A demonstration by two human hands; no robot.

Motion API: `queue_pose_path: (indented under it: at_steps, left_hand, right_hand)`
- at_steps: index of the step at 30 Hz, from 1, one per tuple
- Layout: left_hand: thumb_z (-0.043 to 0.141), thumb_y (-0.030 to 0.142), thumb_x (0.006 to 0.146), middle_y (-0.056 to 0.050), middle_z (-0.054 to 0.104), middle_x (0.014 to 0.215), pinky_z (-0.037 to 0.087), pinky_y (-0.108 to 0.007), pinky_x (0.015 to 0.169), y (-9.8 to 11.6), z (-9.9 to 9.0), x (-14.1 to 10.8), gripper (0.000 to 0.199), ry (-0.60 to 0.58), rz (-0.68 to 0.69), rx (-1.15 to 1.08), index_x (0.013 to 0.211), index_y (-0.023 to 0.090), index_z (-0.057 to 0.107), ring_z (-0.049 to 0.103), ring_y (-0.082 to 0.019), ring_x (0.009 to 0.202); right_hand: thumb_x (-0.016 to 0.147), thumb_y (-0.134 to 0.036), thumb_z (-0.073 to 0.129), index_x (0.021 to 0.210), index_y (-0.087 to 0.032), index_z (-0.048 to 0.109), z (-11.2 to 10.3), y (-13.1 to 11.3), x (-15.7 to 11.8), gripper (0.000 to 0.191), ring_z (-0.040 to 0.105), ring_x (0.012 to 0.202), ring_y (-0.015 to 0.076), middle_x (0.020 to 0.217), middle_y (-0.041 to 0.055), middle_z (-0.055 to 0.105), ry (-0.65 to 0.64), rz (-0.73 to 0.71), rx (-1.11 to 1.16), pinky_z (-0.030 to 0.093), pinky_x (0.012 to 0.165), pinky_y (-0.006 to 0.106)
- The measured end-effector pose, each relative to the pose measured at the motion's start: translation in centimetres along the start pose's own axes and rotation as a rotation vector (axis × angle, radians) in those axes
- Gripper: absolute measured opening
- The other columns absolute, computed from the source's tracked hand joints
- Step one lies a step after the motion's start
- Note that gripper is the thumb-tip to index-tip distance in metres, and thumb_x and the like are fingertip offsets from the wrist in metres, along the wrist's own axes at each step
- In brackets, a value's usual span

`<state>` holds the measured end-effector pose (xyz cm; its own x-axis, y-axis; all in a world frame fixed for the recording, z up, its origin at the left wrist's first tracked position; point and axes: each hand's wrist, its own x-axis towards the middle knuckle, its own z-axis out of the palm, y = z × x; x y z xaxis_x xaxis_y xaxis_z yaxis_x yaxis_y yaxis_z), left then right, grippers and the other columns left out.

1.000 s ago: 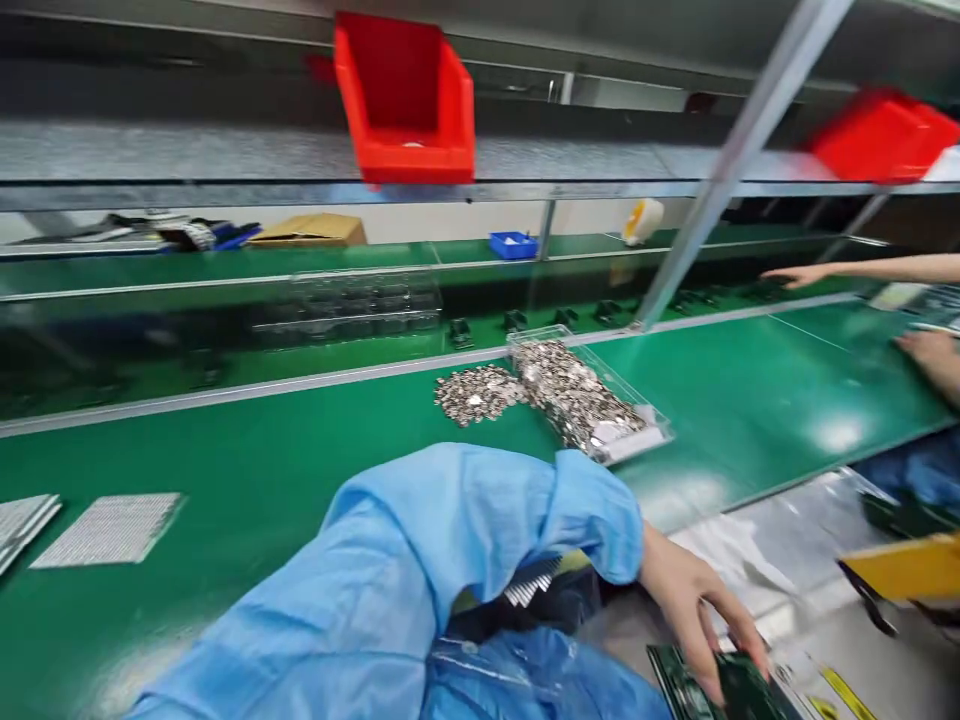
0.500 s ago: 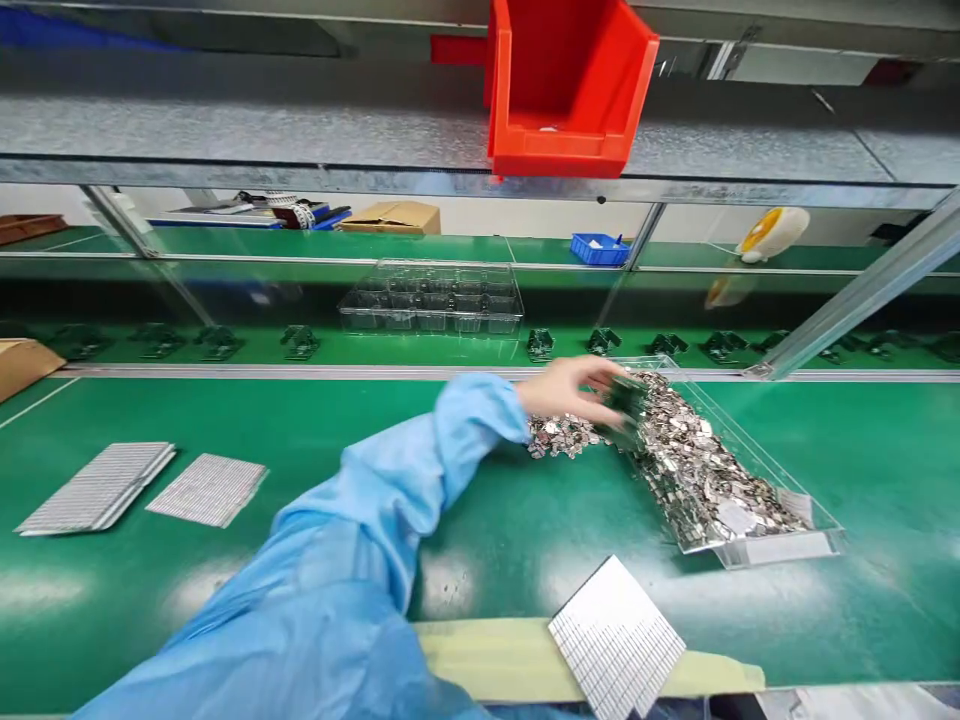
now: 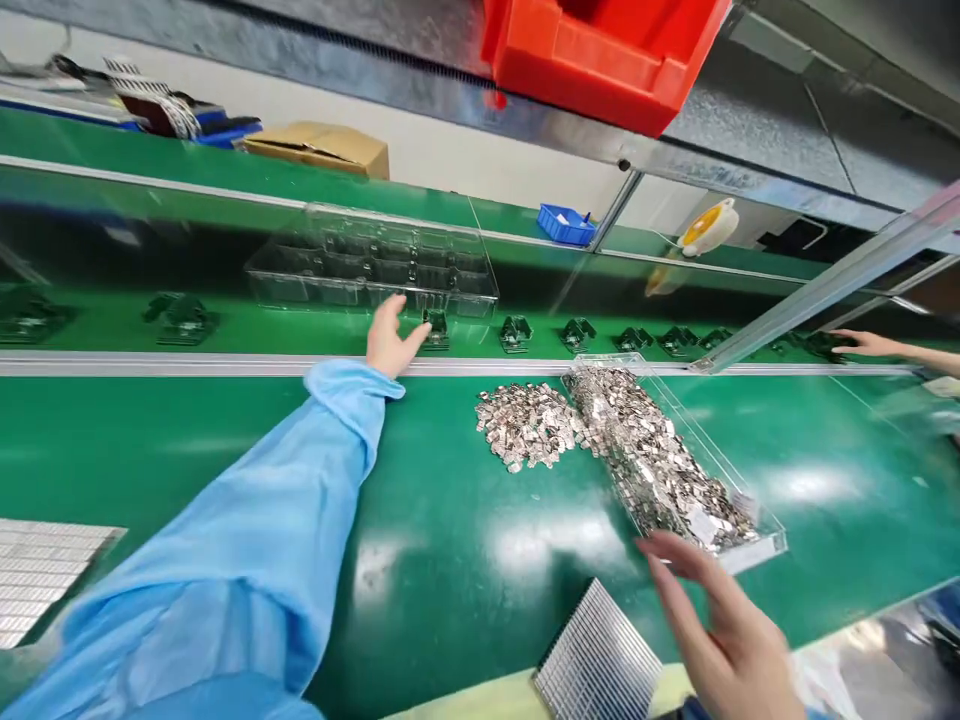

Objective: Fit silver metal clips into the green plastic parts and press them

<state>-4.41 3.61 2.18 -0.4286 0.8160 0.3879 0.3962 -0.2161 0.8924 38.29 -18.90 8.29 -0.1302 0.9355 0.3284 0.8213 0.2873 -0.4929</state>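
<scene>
Before you: green workbench (image 3: pixel 442 580), green strip (image 3: pixel 315 338) behind, clear tray (image 3: pixel 772 545).
Your right hand (image 3: pixel 735 640), thumb and fingers spread, is near the tray; your left hand (image 3: pixel 386 345), also spread, is just beside a green circuit-board assembly (image 3: pixel 436 332) on the strip, contact unclear; small metal pieces (image 3: pixel 667 460) lie in the tray.

Single view from head, facing forward and down, near green bench (image 3: pixel 435 610).

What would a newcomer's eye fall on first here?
Probably the bright red bin on the metal shelf at the top. Next, the loose heap of small silvery pieces on the green table, beside a clear tray full of similar ones. Then the left hand, its fingers close to a small dark green part beyond the rail.
</scene>
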Motion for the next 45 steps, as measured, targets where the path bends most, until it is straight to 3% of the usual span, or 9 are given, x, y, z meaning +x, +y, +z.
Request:
queue_pose_path:
  at_steps: [4, 7, 10, 13, 17, 23, 30, 37, 45]
  left_hand:
    - [0.073, 0.032, 0.078, -0.015, 0.016, 0.159, 0.007, -0.053, 0.121, -1.5, -9.1, -0.3, 0.069, 0.478, 0.183, 0.504, 0.134, 0.010, 0.041, 0.007, -0.031, 0.148]
    - [0.079, 0.038, 0.071, -0.017, 0.004, 0.161, 0.008, -0.060, 0.117, -3.5, -15.7, -0.2, 0.091, 0.723, -0.017, 0.740, 0.142, 0.013, 0.029, 0.003, -0.037, 0.147]
    - [0.081, 0.043, 0.068, -0.023, 0.004, 0.160, 0.012, -0.061, 0.116, -4.6, -19.1, 0.4, 0.104, 0.808, -0.281, 0.715, 0.147, 0.011, 0.020, 0.008, -0.041, 0.146]
    - [0.077, 0.031, 0.075, -0.025, 0.027, 0.153, 0.025, -0.060, 0.112, -5.3, -20.0, 1.9, 0.086, 0.790, -0.393, 0.656, 0.143, 0.007, 0.030, 0.027, -0.040, 0.141]
    - [0.062, 0.015, 0.084, -0.020, 0.059, 0.126, 0.038, -0.051, 0.106, -6.2, -20.4, 3.3, 0.042, 0.790, -0.347, 0.679, 0.125, 0.007, 0.055, 0.048, -0.034, 0.127]
    - [0.052, 0.021, 0.090, -0.025, 0.056, 0.131, 0.032, -0.048, 0.112, -4.9, -19.0, 1.2, 0.043, 0.792, -0.209, 0.685, 0.128, 0.003, 0.054, 0.044, -0.033, 0.133]
    - [0.056, 0.030, 0.087, -0.012, 0.064, 0.128, 0.036, -0.038, 0.112, -0.3, -13.0, -8.8, 0.039, 0.451, 0.059, 0.707, 0.124, 0.018, 0.063, 0.047, -0.024, 0.134]
    - [0.055, 0.036, 0.088, -0.011, 0.056, 0.140, 0.033, -0.054, 0.113, 4.5, -8.5, -20.6, 0.051, -0.009, 0.230, 0.695, 0.138, 0.024, 0.049, 0.038, -0.030, 0.140]
    - [0.065, 0.036, 0.083, -0.011, 0.036, 0.152, 0.047, -0.049, 0.107, 7.6, -7.6, -24.3, 0.070, -0.236, 0.320, 0.430, 0.144, 0.031, 0.031, 0.039, -0.028, 0.140]
  right_hand:
    - [0.092, -0.036, 0.045, 0.110, -0.018, 0.064, 5.3, -1.1, 6.7, 0.032, 0.069, 0.077, 0.0215, 0.089, 0.0084, 0.071, -0.225, -0.093, -0.005, 0.057, 0.071, 0.034]
    - [0.089, -0.037, 0.044, 0.108, -0.016, 0.066, 8.4, -0.8, 10.3, 0.035, 0.066, 0.067, 0.0215, 0.084, 0.0089, 0.068, -0.256, -0.148, -0.152, 0.055, 0.066, 0.035]
    - [0.089, -0.041, 0.047, 0.110, -0.017, 0.067, 10.0, 0.5, 11.5, 0.038, 0.066, 0.067, 0.0234, 0.085, 0.0093, 0.067, -0.240, -0.204, -0.284, 0.055, 0.064, 0.036]
    - [0.089, -0.045, 0.049, 0.106, -0.022, 0.070, 11.1, 2.9, 11.7, 0.035, 0.068, 0.068, 0.0240, 0.083, 0.0068, 0.067, -0.221, -0.287, -0.343, 0.055, 0.058, 0.034]
    - [0.090, -0.046, 0.049, 0.099, -0.027, 0.071, 12.5, 5.8, 11.8, 0.031, 0.070, 0.071, 0.0220, 0.090, 0.0050, 0.069, -0.145, -0.381, -0.301, 0.055, 0.054, 0.030]
    - [0.089, -0.044, 0.049, 0.087, -0.027, 0.069, 13.0, 6.7, 11.5, 0.026, 0.069, 0.068, 0.0212, 0.086, 0.0036, 0.069, -0.076, -0.395, -0.220, 0.057, 0.055, 0.031]
    - [0.083, -0.040, 0.052, 0.086, -0.024, 0.070, 12.1, 5.0, 11.4, 0.024, 0.067, 0.070, 0.0256, 0.084, 0.0072, 0.070, -0.104, -0.230, -0.044, 0.055, 0.063, 0.038]
    - [0.075, -0.032, 0.059, 0.086, -0.021, 0.069, 8.9, 2.1, 9.2, 0.019, 0.066, 0.075, 0.0243, 0.084, 0.0090, 0.066, -0.125, 0.098, 0.296, 0.056, 0.077, 0.041]
    - [0.070, -0.063, 0.067, 0.083, -0.018, 0.063, 4.4, 0.0, 4.4, 0.047, 0.068, 0.062, 0.0197, 0.065, 0.0041, 0.065, -0.227, 0.265, 0.642, 0.058, 0.057, 0.032]
